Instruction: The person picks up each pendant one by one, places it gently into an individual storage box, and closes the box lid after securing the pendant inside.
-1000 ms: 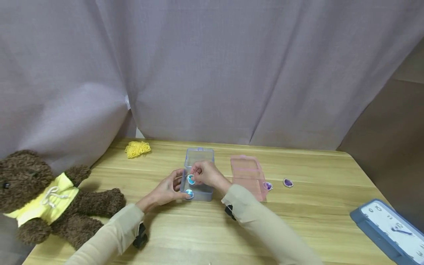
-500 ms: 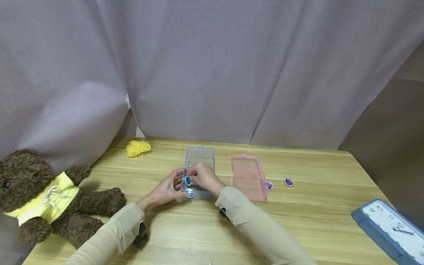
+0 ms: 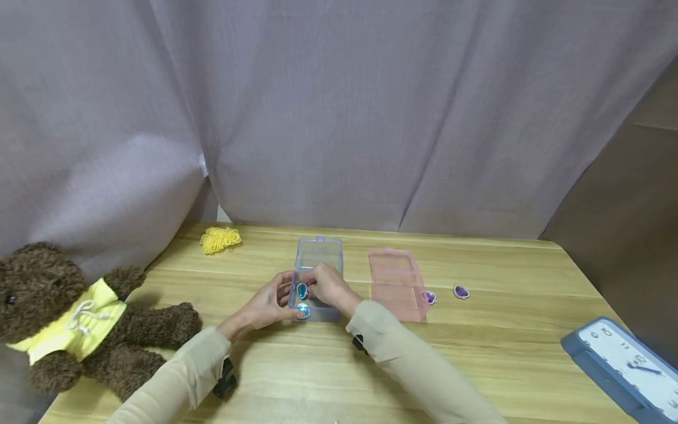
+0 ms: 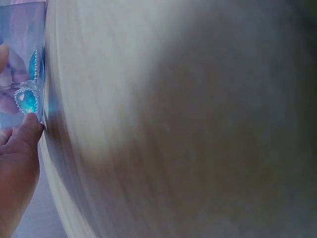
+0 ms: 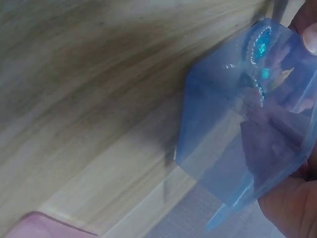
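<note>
mid-table, we have the left hand [image 3: 267, 303] gripping a blue see-through plastic box [image 3: 327, 315] by its near-left corner, thumb in front, fingers partly hidden behind the side wall. right hand [image 3: 329, 285] is down inside it, fingertips hidden; we can't tell if they pinch or just touch the teal faceted gem [image 3: 302, 291], silver beads round its rim. lighter blue gem [image 3: 303, 310], also beaded, sits at the left thumb tip; which side of the clear wall, we can't tell. left wrist view cuts the box off; right wrist view blurs fingers through plastic. pink translucent box [image 3: 394, 301] lies open, a purple gem [image 3: 428, 297] overlapping its edge, part veiled by pink. we also see looped yellow yarn [image 3: 220, 240], a curly brown teddy bear [image 3: 143, 325] and a blue-framed clock [image 3: 630, 362], both cut off.
</note>
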Demonstrator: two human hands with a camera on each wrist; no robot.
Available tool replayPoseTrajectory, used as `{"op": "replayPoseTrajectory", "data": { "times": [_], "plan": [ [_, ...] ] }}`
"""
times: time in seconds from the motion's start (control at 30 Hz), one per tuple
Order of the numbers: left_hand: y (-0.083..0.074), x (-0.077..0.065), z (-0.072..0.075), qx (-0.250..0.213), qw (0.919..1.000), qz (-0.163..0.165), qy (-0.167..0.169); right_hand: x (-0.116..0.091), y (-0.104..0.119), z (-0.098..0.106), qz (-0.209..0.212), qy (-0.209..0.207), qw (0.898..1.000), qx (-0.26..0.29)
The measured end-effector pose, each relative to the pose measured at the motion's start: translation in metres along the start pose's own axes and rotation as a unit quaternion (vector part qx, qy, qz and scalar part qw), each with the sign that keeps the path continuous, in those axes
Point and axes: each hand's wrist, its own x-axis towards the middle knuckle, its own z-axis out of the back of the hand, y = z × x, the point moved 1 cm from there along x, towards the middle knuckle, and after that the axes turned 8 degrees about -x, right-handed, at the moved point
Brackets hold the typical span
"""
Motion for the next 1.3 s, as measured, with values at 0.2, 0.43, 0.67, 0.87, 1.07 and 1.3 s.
{"op": "replayPoseTrajectory", "data": {
  "times": [0.2, 0.43, 0.67, 0.87, 1.07, 1.3],
  "plan": [
    [0.001, 0.000, 0.001, 0.004, 1.0000, 0.001, 0.002, -0.002, -0.001, 0.002, -0.010, 0.015, 1.000, 0.004],
    [0.001, 0.000, 0.003, 0.013, 0.9998, 0.008, -0.010, -0.009, 0.001, 0.009, -0.027, 0.040, 0.998, 0.040],
    [0.002, -0.002, 0.004, 0.014, 0.9998, 0.011, -0.001, -0.027, -0.016, 0.045, -0.030, -0.016, 0.996, 0.079],
    [-0.013, -0.009, 0.006, 0.066, 0.9966, -0.028, -0.040, -0.070, -0.082, 0.098, -0.029, -0.127, 0.987, 0.096],
    [-0.056, -0.006, -0.047, 0.038, 0.9894, -0.119, -0.075, -0.123, -0.162, 0.126, -0.134, -0.173, 0.972, 0.079],
    [-0.058, 0.019, -0.130, -0.019, 0.9969, -0.075, -0.013, -0.158, -0.202, 0.123, -0.195, -0.148, 0.969, 0.041]
  ]
}}
